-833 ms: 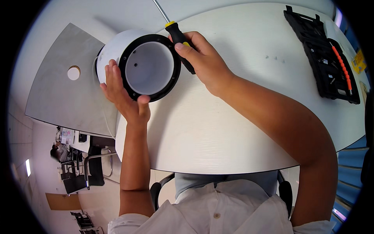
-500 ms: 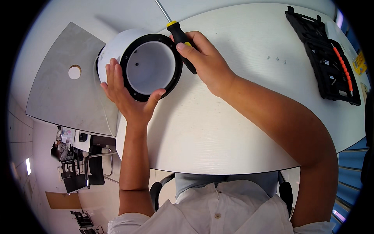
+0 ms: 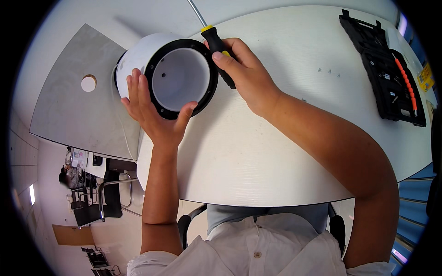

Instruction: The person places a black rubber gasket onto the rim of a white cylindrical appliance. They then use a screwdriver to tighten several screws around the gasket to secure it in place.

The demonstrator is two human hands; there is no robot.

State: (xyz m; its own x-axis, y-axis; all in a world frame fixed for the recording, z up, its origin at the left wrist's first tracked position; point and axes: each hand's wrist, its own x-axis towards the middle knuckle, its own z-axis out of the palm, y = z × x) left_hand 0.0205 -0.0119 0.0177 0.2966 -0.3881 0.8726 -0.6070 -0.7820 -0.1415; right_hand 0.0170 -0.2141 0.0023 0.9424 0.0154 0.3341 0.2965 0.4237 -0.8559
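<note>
A white cylindrical housing with a black ring rim [image 3: 177,76] lies on its side at the left edge of the white table [image 3: 258,152], its open mouth facing me. My left hand [image 3: 154,115] cups its lower rim, thumb and fingers on the black ring. My right hand [image 3: 246,76] holds a screwdriver [image 3: 216,46] with a black and yellow handle beside the rim's right side; its metal shaft points up and away.
An open black tool case [image 3: 389,76] with bits lies at the table's right. A few small screws [image 3: 329,71] rest on the table. A grey panel with a round hole [image 3: 78,106] sits left of the housing. A thin white cable [image 3: 122,129] hangs near it.
The housing and my left hand have shifted slightly; my thumb now presses the lower right of the black ring. My right hand keeps the screwdriver in about the same place.
</note>
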